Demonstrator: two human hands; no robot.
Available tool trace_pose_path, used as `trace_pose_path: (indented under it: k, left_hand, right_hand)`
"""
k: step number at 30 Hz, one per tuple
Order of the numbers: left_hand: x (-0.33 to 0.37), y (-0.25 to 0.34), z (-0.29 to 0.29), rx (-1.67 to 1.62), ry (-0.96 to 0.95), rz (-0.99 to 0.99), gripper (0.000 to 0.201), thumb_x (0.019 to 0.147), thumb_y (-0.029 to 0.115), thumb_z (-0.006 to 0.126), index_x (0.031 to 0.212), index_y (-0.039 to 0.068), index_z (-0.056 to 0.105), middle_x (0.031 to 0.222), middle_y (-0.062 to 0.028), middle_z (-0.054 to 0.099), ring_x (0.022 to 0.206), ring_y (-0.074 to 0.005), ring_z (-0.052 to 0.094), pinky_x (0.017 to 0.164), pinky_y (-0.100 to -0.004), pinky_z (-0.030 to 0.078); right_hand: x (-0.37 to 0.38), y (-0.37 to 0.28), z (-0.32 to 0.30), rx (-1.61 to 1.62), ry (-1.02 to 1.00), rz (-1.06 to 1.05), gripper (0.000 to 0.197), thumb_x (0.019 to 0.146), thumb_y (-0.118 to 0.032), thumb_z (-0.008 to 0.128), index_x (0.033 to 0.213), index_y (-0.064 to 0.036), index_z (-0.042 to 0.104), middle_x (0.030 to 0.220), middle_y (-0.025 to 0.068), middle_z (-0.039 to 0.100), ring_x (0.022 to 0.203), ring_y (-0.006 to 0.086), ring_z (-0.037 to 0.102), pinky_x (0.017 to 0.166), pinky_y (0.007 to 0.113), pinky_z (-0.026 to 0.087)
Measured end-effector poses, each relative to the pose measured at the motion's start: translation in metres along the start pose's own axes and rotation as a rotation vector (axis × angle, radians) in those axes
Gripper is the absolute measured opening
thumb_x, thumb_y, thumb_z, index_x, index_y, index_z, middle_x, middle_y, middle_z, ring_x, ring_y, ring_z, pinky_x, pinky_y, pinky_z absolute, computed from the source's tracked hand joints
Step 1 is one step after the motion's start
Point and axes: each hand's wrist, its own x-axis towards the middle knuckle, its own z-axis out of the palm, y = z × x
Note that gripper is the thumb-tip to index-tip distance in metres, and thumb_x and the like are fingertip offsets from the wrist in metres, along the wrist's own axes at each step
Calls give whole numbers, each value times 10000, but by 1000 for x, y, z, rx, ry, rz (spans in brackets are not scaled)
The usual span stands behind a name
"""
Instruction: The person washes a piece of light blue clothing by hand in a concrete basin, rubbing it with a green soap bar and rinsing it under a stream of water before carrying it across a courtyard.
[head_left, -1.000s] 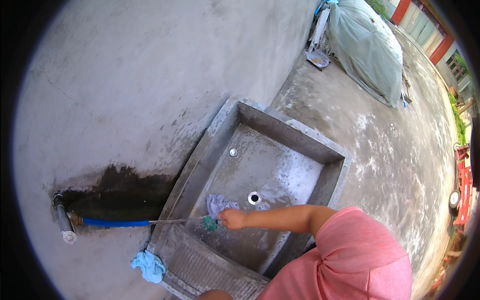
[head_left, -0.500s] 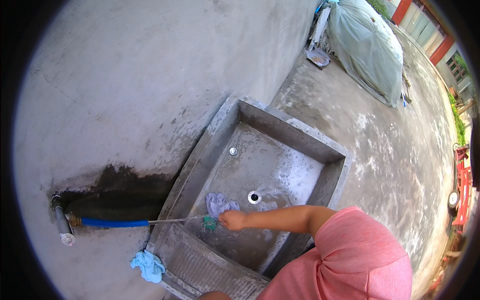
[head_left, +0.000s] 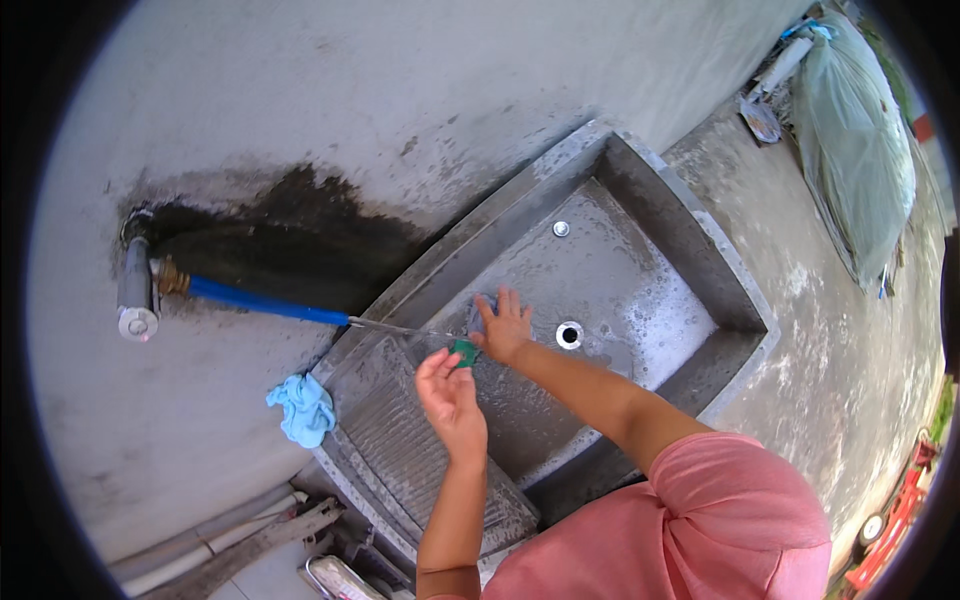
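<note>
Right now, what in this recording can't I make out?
- Head view: most of the purplish cloth, covered by the right hand.
- Head view: whether the left hand grips the green piece; the contact is too small to judge.
- Head view: the full shape of the red wheeled thing, cut off by the dark fisheye rim.
</note>
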Motion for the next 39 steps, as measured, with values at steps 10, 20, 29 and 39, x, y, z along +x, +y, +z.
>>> trace_pose_path:
  k: [10, 20, 29, 39]
  left_hand:
    - [-15, -179, -59, -526, 661, -1221, 733, 778, 485, 526, 1332, 118, 216, 1361, -122, 203, 1219, -329, 242, 888, -583, 284]
    - [11, -202, -87, -1402, -131, -1044, 459, 876, 404, 441, 1101, 7, 492, 965, -141, 576, 878, -303, 561, 794, -394, 475]
    - [23, -205, -54, -900, 121, -864, 355, 913, 321, 356, 1096, 53, 501, 1033, -91, 560, 964, -244, 537, 843, -365, 446]
    - [14, -166, -51, -96, 418, -632, 386, 850, 226, 482, 1168, 9, 449, 1120, -148, 515, 995, -244, 539, 782, -337, 474]
  right_hand:
    - [21, 6, 37, 93, -268, -257, 427, 690, -137, 612, 1103, -114, 506, 1097, 161, 458, 993, 368, 442, 832, 494, 379]
    - [-88, -62, -45, 358, -130, -552, 408, 722, -145, 583, 1104, -40, 487, 942, 191, 493, 980, 398, 452, 878, 437, 343]
    - [-65, -44, -2, 679, 185, -345, 234, 843, -197, 493, 983, -16, 445, 873, 275, 515, 962, 406, 459, 851, 436, 356]
    - [13, 32, -2, 584, 151, -68, 254, 884, -261, 446, 974, -23, 437, 780, 252, 579, 747, 447, 545, 651, 474, 427]
